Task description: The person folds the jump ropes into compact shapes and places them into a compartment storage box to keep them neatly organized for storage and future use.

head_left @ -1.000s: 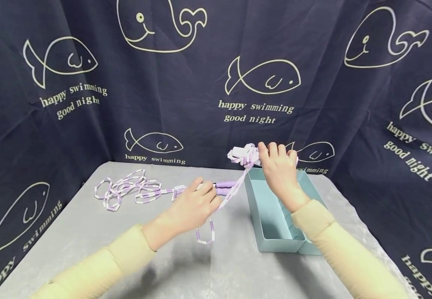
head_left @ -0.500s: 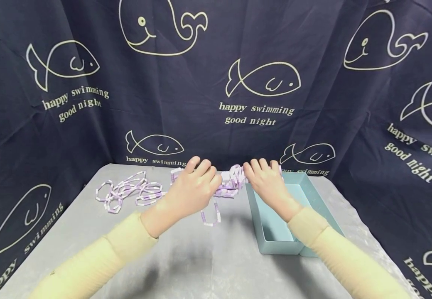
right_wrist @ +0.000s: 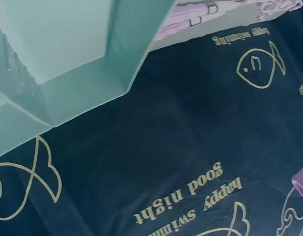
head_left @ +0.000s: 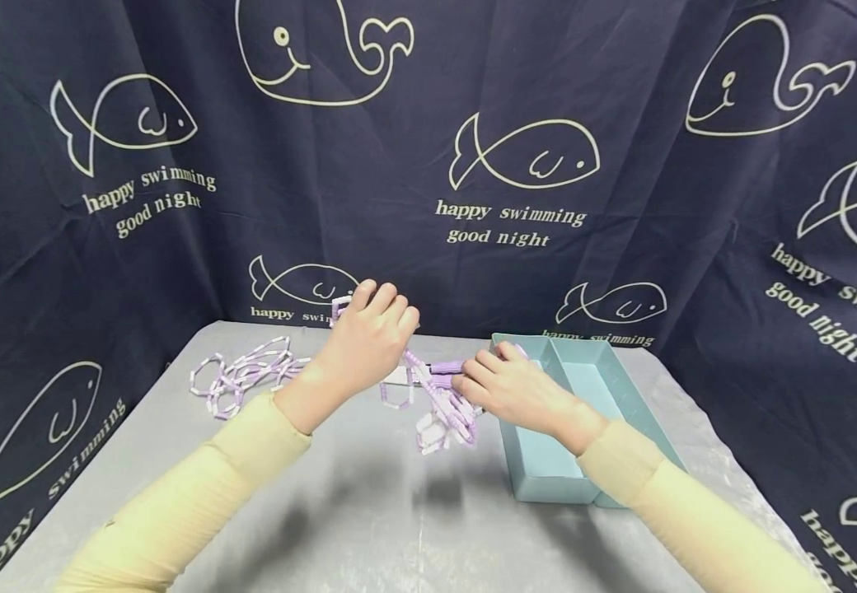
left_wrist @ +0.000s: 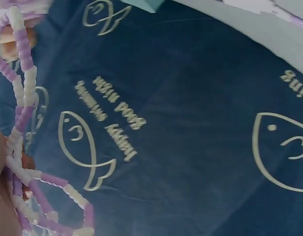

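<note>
In the head view my left hand (head_left: 369,342) is raised over the table, gripping a beaded strand of a purple-and-white jump rope. The left wrist view shows the beads (left_wrist: 28,93) running through its fingers, with a loop hanging out. Lower and to the right, my right hand (head_left: 517,391) holds the same rope's handles, mostly hidden by the fingers; a purple handle end (right_wrist: 301,183) shows in the right wrist view. Rope is bunched in a wound bundle (head_left: 447,424) beside this hand. A second jump rope (head_left: 239,375) lies on the table, its purple handles (head_left: 445,368) behind the bundle.
A blue-green divided bin (head_left: 547,490) stands on the right, partly under my right hand and forearm. Grey cloth covers the table (head_left: 369,527). A dark curtain with fish drawings (head_left: 399,181) encloses the back and sides.
My left hand has risen and drawn the strand up and away. The right hand has come down and left, turning the wound bundle lower and toward me. The second rope stays put.
</note>
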The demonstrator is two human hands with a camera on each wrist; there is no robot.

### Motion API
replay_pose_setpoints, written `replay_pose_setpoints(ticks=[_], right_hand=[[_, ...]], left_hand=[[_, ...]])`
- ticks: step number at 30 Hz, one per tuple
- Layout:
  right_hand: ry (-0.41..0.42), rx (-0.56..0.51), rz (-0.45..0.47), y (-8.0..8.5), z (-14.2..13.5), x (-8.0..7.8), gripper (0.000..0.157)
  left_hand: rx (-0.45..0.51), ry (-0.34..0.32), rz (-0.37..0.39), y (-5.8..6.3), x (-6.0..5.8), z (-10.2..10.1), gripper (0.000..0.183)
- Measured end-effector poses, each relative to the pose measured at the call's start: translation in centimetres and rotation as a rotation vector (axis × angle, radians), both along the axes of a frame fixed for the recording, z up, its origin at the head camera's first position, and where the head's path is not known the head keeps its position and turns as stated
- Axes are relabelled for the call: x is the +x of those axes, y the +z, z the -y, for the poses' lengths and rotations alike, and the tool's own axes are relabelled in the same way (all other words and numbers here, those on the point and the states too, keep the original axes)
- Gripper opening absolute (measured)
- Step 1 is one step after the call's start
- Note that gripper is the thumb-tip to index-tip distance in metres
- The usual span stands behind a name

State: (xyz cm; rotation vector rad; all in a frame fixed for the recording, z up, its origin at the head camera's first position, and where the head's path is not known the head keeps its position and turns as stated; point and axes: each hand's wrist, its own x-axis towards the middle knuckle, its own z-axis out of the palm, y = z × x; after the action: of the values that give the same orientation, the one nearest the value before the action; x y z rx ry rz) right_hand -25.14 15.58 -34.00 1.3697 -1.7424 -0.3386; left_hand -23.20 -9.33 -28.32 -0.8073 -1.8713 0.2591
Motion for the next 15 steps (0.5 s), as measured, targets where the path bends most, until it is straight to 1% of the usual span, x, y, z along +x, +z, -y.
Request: replay_pose_setpoints(ticks=[2, 5, 7, 9, 12, 15], right_hand=[[0.051, 0.006, -0.007, 0.2, 0.2, 0.4, 0.023], [0.130, -0.017, -0.004, 0.5, 0.4, 1.0, 0.018], [0.167, -0.042, -0.005, 0.7, 0.4, 1.4, 0.016], [0.193, -0.076, 0.000, 1.1, 0.4, 1.7, 0.015], [0.211, -0.133, 0.016, 1.6, 0.3, 1.8, 0.015], [0.217, -0.193, 0.043, 2.0, 0.0, 1.8, 0.015]], left_hand=[[-0.002, 0.005, 0.010, -0.5, -0.5, 0.2, 0.024], [-0.010, -0.006, 0.041, -1.2, -1.4, 0.3, 0.022], [-0.015, -0.016, 0.062, -1.7, -1.9, 0.4, 0.022], [-0.020, -0.019, 0.084, -2.2, -2.4, 0.5, 0.023], [-0.026, -0.020, 0.114, -2.8, -3.0, 0.8, 0.022], [-0.036, -0.002, 0.152, -3.4, -3.6, 1.2, 0.018]])
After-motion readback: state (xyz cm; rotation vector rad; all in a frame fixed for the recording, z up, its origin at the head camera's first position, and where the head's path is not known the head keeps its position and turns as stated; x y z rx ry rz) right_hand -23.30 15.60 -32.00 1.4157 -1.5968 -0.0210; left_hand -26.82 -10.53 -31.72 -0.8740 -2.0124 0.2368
